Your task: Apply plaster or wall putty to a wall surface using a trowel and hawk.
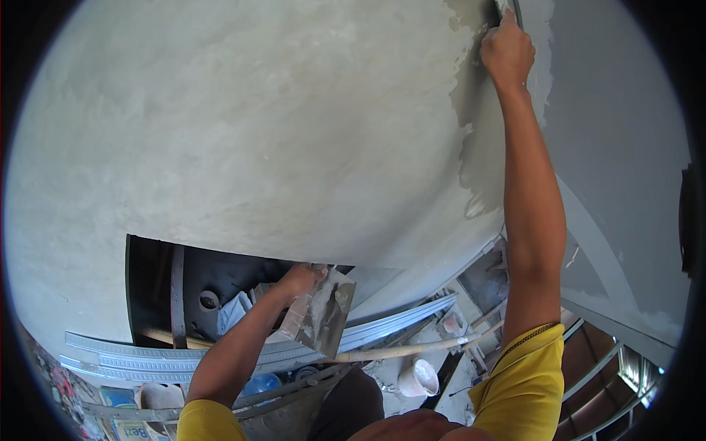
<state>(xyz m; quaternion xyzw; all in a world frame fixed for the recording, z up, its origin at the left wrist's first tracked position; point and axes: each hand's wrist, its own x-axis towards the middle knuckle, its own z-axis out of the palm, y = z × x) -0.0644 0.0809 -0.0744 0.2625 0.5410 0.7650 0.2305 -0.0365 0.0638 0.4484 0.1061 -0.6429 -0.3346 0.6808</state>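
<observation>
The right hand (509,53), at 1 o'clock, is closed around a hand tool (518,13), its index finger laid along it; the tool runs off the upper edge, so most of its shape cannot be told. The left hand (300,281), near the centre toward 7 o'clock, has its fingers curled at the upper edge of a flat metal plate (339,312), which hangs tilted between 6 and 7 o'clock with pale compound smeared over it. Just left of the right forearm, at 2 o'clock, a darker, ragged-edged strip (478,165) borders the pale plastered surface (279,132). A smooth grey panel (618,95) lies farther out at 2 o'clock. Behind the left hand, a dark rectangular opening (154,283) sits at 8 o'clock. Beyond the plate, ribbed metal channels (154,361) cross at 7 o'clock, and a white bucket (418,380) stands at 5 o'clock.
</observation>
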